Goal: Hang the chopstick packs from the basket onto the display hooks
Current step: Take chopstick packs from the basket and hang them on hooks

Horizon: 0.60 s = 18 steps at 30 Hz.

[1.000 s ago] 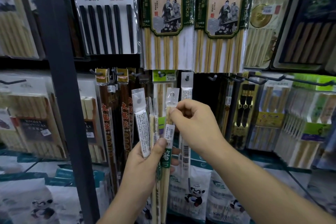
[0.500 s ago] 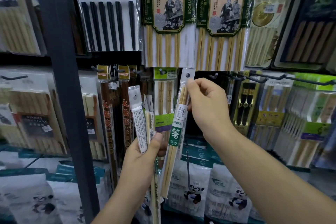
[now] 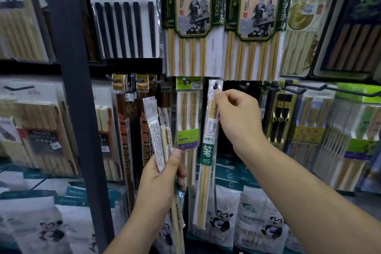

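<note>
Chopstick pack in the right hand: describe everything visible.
The chopstick pack is a slim clear plastic sleeve holding pale bamboo-looking sticks, with a white barcode sticker and a green label bearing a white character. It hangs nearly vertical, its bottom slanted slightly left. Its top hole sits on a dark display hook. The right hand pinches its upper edge.

Right hand (image 3: 237, 117) raised, forearm running up from the lower right corner of view, wrist bent slightly, thumb and forefinger pinched on the top of a chopstick pack (image 3: 208, 146), other fingers curled. Left hand (image 3: 162, 175) lower and left of it, forearm coming up from the bottom edge, fist wrapped round a bundle of packs (image 3: 158, 130), thumb pressed flat on front.
</note>
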Tool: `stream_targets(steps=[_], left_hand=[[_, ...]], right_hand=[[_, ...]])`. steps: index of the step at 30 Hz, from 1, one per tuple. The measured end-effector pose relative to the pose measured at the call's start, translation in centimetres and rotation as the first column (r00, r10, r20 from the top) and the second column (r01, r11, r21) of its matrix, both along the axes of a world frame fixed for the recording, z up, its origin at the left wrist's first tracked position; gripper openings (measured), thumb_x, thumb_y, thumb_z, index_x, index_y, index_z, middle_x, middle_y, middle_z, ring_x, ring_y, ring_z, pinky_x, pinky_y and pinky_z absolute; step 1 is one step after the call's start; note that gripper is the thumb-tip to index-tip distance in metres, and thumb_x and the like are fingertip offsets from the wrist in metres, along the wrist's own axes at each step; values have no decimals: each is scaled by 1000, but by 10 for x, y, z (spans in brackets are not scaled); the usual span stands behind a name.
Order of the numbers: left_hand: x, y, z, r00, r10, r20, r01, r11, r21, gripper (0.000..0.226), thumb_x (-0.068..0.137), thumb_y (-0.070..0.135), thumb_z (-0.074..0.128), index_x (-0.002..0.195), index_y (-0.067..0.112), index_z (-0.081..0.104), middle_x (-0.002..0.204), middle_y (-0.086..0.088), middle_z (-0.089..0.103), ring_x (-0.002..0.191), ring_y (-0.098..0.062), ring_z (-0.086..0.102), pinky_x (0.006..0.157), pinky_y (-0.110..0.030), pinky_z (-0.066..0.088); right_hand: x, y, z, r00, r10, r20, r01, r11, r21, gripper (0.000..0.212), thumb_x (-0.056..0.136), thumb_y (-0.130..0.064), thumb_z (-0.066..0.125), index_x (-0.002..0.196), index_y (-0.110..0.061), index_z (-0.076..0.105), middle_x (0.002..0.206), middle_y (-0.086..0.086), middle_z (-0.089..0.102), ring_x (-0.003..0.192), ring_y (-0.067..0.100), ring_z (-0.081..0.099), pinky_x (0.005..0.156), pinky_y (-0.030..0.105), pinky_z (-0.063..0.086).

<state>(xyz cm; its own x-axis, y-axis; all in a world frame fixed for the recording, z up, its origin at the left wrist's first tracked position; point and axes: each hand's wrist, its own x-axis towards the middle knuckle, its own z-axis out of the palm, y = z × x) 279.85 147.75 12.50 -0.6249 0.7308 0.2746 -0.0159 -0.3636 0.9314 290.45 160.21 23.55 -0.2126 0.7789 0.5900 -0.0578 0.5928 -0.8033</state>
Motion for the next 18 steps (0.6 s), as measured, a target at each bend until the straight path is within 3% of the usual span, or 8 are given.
stream_targets(steps=[3,6,9,14,17,18], left_hand=[[2,-1,3,999,-46,5,46,999,25,45,74,66,65,91,25,68,64,-1,58,49,-15,51,51,-23,48],[4,-3,6,993,-116,12,115,992,50,35,82,61,61,97,32,74,65,-2,56,48,-13,44,46,-25,41],[5,-5,8,984,-175,26,173,982,71,33,91,51,55,103,29,76,69,-6,58,48,-13,44,46,-25,40],[10,-5,9,981,-194,-29,195,980,41,40,90,51,56,108,21,76,76,-10,70,53,-13,49,45,-24,41],[12,-4,7,981,-184,-57,186,982,27,48,88,51,59,109,9,71,84,-12,75,57,-13,54,45,-24,42],[12,-3,6,981,-183,-68,185,982,29,49,88,51,59,109,8,71,85,-12,76,59,-15,56,45,-24,44]], right_hand=[[3,3,-5,999,-30,30,30,1000,-1,38,99,-38,61,70,-15,65,54,-14,51,56,4,48,61,31,49],[8,0,-10,997,-80,13,80,997,1,29,95,-42,67,77,-20,66,61,-14,57,58,-1,52,59,15,47],[13,-12,-15,995,-104,2,103,993,56,24,94,-39,69,81,-21,62,67,-11,56,60,-1,51,58,11,44],[9,-42,-20,950,288,116,-290,957,3,10,91,-29,75,91,-20,72,85,7,69,68,0,61,59,12,52],[4,-47,-22,935,315,163,-309,949,-61,12,90,-27,77,88,-16,73,81,8,71,68,13,70,60,29,62],[4,-45,-22,940,292,179,-284,956,-65,11,90,-26,76,86,-17,73,77,4,72,66,13,70,60,28,61]])
